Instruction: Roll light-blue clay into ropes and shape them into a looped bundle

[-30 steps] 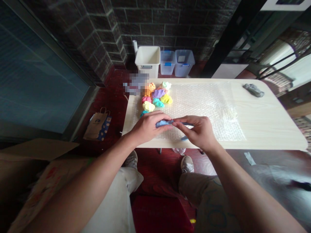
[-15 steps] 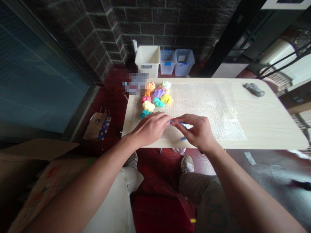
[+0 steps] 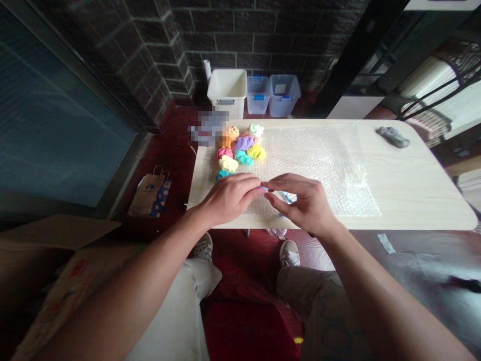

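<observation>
My left hand [image 3: 238, 198] is closed near the front edge of the table, its thumb and fingertips pinching a small piece of soft blue clay [image 3: 264, 189], mostly hidden. My right hand [image 3: 306, 198] faces it with thumb and forefinger apart; its forefinger tip reaches the blue piece. Behind the right fingers shows a blue-and-white object [image 3: 288, 196], largely covered, whose kind I cannot make out. Soft coloured lumps that look like modelling clay lie beyond my left hand, among them a purple lump [image 3: 244, 143], a yellow lump [image 3: 256, 152] and a cream lump [image 3: 228, 163].
Bubble wrap [image 3: 315, 165] covers the middle of the table [image 3: 424, 190]. A grey pouch-like object [image 3: 393, 136] lies at the far right. Behind the table stand a white bin [image 3: 227, 93] and two clear boxes [image 3: 284, 95]. Paper bags [image 3: 148, 193] and a cardboard box [image 3: 75, 281] are at left.
My right thumb and forefinger have parted from their pinch on the blue strip. My left hand keeps its grip in nearly the same place.
</observation>
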`<state>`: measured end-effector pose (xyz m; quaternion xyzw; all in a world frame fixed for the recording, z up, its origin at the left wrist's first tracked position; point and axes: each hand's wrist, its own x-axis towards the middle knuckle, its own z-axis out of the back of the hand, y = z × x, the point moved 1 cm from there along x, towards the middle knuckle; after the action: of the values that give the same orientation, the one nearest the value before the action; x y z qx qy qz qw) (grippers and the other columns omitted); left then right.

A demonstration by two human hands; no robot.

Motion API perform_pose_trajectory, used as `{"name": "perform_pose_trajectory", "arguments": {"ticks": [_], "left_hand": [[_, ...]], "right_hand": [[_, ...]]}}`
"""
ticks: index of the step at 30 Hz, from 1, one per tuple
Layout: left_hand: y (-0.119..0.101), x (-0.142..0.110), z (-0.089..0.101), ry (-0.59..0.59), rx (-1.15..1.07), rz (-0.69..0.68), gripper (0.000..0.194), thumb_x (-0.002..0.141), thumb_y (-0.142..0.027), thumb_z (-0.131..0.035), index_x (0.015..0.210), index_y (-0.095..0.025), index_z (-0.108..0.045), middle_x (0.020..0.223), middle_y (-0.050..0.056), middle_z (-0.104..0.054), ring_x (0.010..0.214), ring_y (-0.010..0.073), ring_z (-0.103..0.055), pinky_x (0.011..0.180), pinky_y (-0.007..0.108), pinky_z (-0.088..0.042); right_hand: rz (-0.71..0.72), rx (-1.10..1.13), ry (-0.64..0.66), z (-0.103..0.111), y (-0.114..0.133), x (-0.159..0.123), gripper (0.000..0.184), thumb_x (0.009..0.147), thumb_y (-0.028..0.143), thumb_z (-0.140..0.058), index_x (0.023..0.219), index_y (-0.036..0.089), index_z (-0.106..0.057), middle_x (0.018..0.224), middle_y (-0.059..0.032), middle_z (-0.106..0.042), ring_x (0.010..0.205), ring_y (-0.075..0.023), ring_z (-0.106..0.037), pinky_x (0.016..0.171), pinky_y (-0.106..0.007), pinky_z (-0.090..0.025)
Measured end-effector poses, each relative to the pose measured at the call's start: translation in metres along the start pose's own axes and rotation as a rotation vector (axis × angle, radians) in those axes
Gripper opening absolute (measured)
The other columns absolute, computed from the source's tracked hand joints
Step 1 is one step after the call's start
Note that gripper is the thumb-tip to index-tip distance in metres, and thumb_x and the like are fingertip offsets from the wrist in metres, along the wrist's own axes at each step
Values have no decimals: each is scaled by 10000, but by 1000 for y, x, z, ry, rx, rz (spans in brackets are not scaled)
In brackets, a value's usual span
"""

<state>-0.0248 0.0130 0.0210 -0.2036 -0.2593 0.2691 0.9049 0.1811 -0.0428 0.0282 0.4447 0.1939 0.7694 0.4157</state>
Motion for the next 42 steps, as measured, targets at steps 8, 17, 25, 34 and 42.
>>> {"name": "perform_pose_trajectory", "arguments": {"ticks": [8, 17, 25, 34, 42], "left_hand": [[7, -5, -6, -12, -194, 104, 202, 938, -264, -717, 1114, -179, -664, 954, 28, -733, 838, 171, -679, 738, 280, -498], [12, -3, -6, -115, -116, -32, 116, 997, -189, -656, 917, -159, -734, 852, 42, -733, 813, 171, -683, 752, 283, -495], [11, -3, -8, 23, -171, 62, 145, 1040, -263, -583, 972, -172, -674, 922, 44, -711, 889, 184, -676, 794, 298, -500], [11, -3, -8, 5, -177, 142, 41, 990, -186, -622, 964, -177, -652, 889, 14, -714, 818, 160, -655, 748, 268, -477], [12, -3, -9, 68, -79, 37, 224, 1058, -224, -548, 859, -168, -635, 813, 22, -652, 769, 163, -598, 697, 278, -420]], "right_hand": [[2, -122, 44, -3, -5, 1, 100, 977, 184, -727, 1028, 165, -812, 936, -79, -819, 829, -205, -775, 769, -323, -603], [-38, -59, 45, 0, -5, -1, 122, 977, 195, -721, 1061, 182, -808, 992, -78, -833, 881, -206, -786, 795, -320, -598], [-92, -77, 56, -1, -8, -1, 103, 980, 216, -725, 1002, 182, -820, 950, -72, -838, 844, -208, -791, 783, -327, -598], [-36, -55, 39, -1, -8, -1, 179, 988, 278, -741, 1133, 215, -823, 1039, -82, -840, 915, -221, -791, 825, -348, -618], [-33, -72, 49, -2, -12, -1, 136, 982, 231, -747, 1074, 220, -847, 968, -70, -839, 838, -201, -783, 782, -326, -612]]}}
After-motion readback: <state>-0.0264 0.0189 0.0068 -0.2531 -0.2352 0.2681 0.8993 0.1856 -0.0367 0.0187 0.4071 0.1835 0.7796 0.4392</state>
